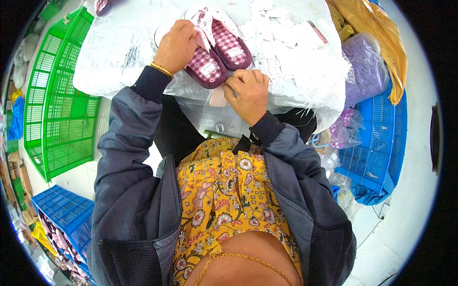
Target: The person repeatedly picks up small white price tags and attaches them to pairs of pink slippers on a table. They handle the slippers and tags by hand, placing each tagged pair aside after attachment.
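Note:
A pair of slippers lies side by side on the covered table, toes pointing away from me. Both have maroon-and-white checked insoles, dark maroon edges and pale pink-white uppers. The fingers of my left hand (178, 47) are closed over the upper of the left slipper (206, 66). My right hand (247, 91) is curled at the heels, its fingertips pressed together beside the right slipper (231, 46). Whatever those fingertips may pinch is hidden. Small white paper labels (273, 33) are scattered to the right of the slippers, with a slim reddish tool (317, 31) beyond them.
Clear plastic sheeting wraps the white table (114, 52). Green crates (59, 95) stand to the left, a blue crate (64, 205) below them. On the right are blue crates (369, 152), a purple bagged bundle (365, 66) and yellow-brown cloth (381, 28). Another slipper (102, 6) sits far left.

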`<state>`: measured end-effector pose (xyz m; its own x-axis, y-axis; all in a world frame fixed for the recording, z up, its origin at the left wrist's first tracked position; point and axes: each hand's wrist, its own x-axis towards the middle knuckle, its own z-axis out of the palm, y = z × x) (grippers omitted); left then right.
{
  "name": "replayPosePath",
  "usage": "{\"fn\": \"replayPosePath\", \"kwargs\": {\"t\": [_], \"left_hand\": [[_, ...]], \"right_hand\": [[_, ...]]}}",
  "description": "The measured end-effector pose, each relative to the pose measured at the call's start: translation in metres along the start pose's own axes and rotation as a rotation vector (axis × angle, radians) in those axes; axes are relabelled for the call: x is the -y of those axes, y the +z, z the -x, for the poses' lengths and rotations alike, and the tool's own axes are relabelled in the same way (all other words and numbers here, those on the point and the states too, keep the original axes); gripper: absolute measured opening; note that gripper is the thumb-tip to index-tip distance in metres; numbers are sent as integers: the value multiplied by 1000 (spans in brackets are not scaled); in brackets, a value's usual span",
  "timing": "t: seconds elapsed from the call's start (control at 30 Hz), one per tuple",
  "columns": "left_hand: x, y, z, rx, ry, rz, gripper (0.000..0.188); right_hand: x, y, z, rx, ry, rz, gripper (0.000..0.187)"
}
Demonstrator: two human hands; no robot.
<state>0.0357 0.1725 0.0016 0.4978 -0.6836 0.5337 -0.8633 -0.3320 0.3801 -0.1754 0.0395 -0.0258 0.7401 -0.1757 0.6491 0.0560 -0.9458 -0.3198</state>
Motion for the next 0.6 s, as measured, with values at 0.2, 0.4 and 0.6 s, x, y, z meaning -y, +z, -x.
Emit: {"fn": "replayPosePath", "kwargs": {"t": [0.2,0.4,0.6], "left_hand": [[4,-13,-5,121,26,87,8],[-13,-23,-5,25,97,39,6],[-62,-23,3,-290,172,5,8]], "right_hand": [[-6,-20,-12,-76,-20,-24,14],[-19,-42,-65,-177,-66,33,13],[-28,-23,-88,-149,-41,-148,12]]}}
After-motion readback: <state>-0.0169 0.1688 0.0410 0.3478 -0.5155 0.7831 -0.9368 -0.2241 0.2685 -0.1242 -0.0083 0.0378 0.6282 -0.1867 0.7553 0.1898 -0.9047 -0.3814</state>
